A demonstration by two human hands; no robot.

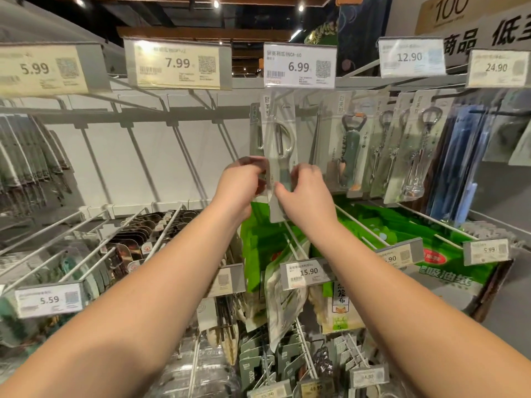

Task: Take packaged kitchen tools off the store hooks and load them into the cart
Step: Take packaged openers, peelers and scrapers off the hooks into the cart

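A packaged peeler [280, 139] with a grey card and clear blister hangs from the hook under the 6.99 price tag [299, 66]. Both hands grip the lower part of this pack. My left hand [240, 182] pinches its left edge and my right hand [304, 191] holds its right edge and bottom. A second peeler pack [255, 127] hangs just behind it on the same hook. No cart is in view.
Packaged bottle openers [352, 147] and corkscrews [416, 153] hang to the right. Bare hooks [143, 156] fill the upper middle-left, dark packs [26, 156] the far left. Lower hooks carry green packs [402, 234], cloths and tags such as 15.90 [307, 272].
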